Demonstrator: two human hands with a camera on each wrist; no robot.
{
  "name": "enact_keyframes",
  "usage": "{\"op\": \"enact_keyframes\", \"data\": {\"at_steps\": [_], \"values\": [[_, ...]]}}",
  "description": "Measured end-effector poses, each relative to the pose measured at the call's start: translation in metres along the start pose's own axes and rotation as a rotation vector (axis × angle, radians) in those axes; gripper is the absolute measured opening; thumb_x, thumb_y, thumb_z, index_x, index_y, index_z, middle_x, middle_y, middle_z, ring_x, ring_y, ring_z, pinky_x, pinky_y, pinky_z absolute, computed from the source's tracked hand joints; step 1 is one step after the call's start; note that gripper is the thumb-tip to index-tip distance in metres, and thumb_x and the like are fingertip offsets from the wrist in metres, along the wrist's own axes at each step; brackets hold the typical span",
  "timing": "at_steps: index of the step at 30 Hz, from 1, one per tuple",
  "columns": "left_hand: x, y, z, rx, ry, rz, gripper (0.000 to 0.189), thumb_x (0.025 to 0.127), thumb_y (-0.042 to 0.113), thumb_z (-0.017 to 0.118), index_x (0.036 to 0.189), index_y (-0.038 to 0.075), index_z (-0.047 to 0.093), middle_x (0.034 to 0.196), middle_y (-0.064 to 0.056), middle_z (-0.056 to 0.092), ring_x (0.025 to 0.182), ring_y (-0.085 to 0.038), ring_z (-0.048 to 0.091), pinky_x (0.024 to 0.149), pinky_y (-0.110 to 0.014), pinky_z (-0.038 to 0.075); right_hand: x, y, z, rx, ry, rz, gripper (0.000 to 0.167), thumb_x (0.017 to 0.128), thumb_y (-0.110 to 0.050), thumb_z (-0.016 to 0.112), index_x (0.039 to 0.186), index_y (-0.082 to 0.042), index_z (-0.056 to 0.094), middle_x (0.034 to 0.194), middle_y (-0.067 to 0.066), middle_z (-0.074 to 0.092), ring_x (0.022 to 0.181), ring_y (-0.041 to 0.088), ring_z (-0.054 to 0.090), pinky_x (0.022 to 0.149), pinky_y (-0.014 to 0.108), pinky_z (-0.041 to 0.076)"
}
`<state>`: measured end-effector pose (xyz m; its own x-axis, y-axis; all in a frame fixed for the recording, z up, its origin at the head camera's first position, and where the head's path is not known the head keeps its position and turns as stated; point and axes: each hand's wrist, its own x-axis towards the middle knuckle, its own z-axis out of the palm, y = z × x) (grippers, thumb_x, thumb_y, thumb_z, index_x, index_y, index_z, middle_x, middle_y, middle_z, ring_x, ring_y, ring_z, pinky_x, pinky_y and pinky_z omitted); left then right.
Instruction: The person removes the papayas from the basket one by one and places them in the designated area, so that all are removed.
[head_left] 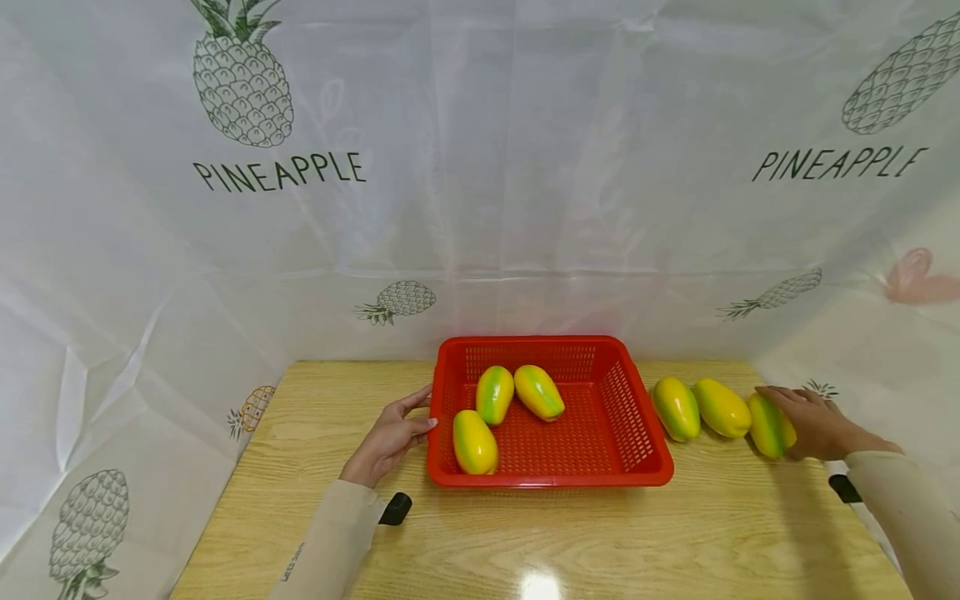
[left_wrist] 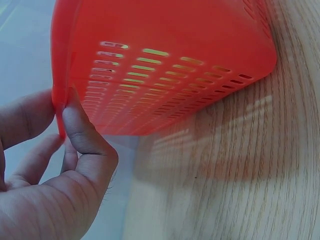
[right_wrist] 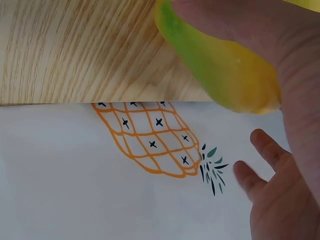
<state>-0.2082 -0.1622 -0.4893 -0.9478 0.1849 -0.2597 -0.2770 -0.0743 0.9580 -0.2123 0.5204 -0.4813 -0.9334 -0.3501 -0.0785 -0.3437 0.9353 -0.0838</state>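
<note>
A red plastic basket (head_left: 551, 481) with slotted sides stands on the wooden table. My left hand (head_left: 393, 435) pinches its left rim between thumb and fingers, as the left wrist view shows on the basket wall (left_wrist: 175, 25). Three yellow-green papayas lie inside, one of them the front papaya (head_left: 475, 443). At the far right of a row of three more, my right hand (head_left: 816, 425) grips the end papaya (head_left: 771, 427). In the right wrist view the thumb lies along this papaya (right_wrist: 215, 70), and two fingers spread away from it. Part of the grip is hidden.
Two other papayas, the left papaya (head_left: 677, 408) and the middle papaya (head_left: 722, 408), lie between basket and right hand. The wooden table (head_left: 525, 542) ends close behind the basket at a white pineapple-print sheet (head_left: 540, 183). That sheet also hangs along both sides.
</note>
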Motion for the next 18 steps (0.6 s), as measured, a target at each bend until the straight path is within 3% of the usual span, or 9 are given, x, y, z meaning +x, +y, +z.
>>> {"op": "enact_keyframes", "data": {"at_steps": [9,15,18], "values": [[-0.002,0.001,0.0004,0.0,-0.008,-0.001,0.067,0.102,-0.009,0.058,0.164,0.008,0.04,0.148,-0.021,0.042,0.082,-0.012,0.056,0.072,-0.02,0.053,0.0003,-0.003,0.0019,0.031,0.004,-0.016,0.125,0.058,0.0,0.1,0.157,0.005,0.025,0.144,0.039,0.037,0.12,0.07,0.04,0.09,0.087,0.037],[-0.0019,0.0009,0.0004,0.003,-0.005,-0.005,0.066,0.102,-0.009,0.058,0.163,0.008,0.041,0.147,-0.02,0.042,0.082,-0.013,0.055,0.072,-0.02,0.052,0.0017,-0.0018,0.0034,0.092,-0.024,-0.014,0.126,0.058,0.006,0.097,0.159,0.008,0.021,0.143,0.044,0.035,0.122,0.073,0.035,0.098,0.087,0.026],[-0.0015,0.001,0.0001,0.002,-0.008,-0.003,0.067,0.102,-0.009,0.058,0.164,0.008,0.041,0.147,-0.021,0.041,0.083,-0.013,0.056,0.073,-0.02,0.053,0.0028,-0.0003,0.0042,0.1,-0.032,-0.014,0.126,0.058,0.007,0.096,0.159,0.009,0.02,0.143,0.046,0.035,0.123,0.073,0.034,0.099,0.086,0.026]]}}
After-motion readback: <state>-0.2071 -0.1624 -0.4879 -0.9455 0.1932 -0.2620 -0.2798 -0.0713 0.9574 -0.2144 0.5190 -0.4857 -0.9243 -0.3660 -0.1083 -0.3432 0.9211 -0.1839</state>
